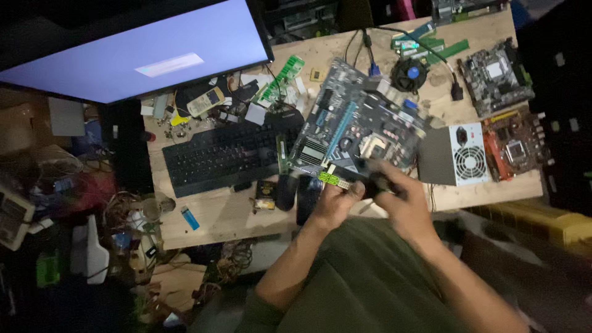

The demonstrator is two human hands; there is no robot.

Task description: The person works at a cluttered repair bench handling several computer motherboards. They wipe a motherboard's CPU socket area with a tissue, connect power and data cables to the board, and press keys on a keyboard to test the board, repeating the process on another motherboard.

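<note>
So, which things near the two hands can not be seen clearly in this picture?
- Head view: the dark object in the right hand is motion-blurred; its kind is unclear.
- Head view: the small green part at the left hand is too small to identify.
- Head view: the near edge of the blue motherboard is covered by both hands.
- Head view: the monitor is cut off by the top and left edges.

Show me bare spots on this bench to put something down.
Bare wood shows on the table in front of the keyboard, between the blue lighter and the mouse. A narrow strip lies under the power supply. Behind the keyboard by the monitor, and around the motherboard, it is crowded.
</note>
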